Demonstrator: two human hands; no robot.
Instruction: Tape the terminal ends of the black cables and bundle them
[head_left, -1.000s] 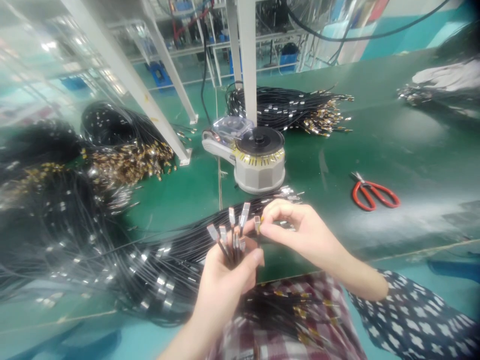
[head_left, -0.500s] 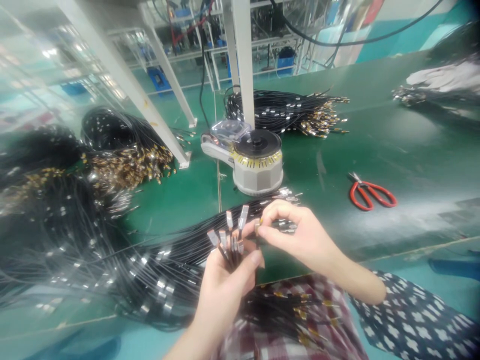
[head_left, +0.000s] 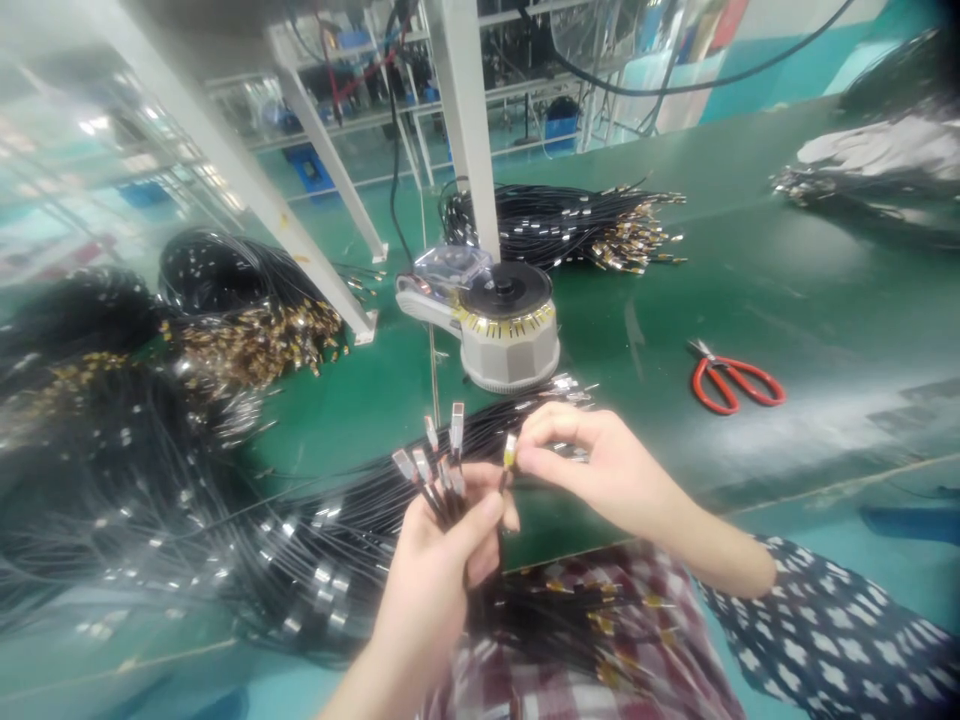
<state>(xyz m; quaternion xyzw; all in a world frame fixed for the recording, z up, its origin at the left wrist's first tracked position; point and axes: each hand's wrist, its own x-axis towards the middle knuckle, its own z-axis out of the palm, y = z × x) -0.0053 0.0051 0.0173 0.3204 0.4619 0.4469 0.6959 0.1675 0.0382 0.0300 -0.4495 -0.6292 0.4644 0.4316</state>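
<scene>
My left hand (head_left: 450, 560) is closed around several black USB cables, their flat silver plugs (head_left: 457, 430) fanning upward above the fingers. One cable stands apart on the right of that hand, and yellow tape (head_left: 509, 456) shows around its plug. My right hand (head_left: 589, 450) pinches at this taped plug with thumb and forefinger, the fingertips at its right side. Beyond the hands stands a round tape dispenser (head_left: 510, 350), with yellow strips sticking out around its black top. More black cables (head_left: 555, 615) with yellow-marked ends lie across the lap.
Long black cables (head_left: 330, 520) run along the green table (head_left: 840, 300) from the left. Other cable bundles lie at the left (head_left: 255, 340) and behind the dispenser (head_left: 570, 220). Red-handled snips (head_left: 735, 385) lie at right. White metal posts (head_left: 476, 140) rise from the table.
My left hand and its cables have moved slightly left. The single plug, earlier mostly covered by my right fingers, now shows with yellow tape around it. The view has shifted a little.
</scene>
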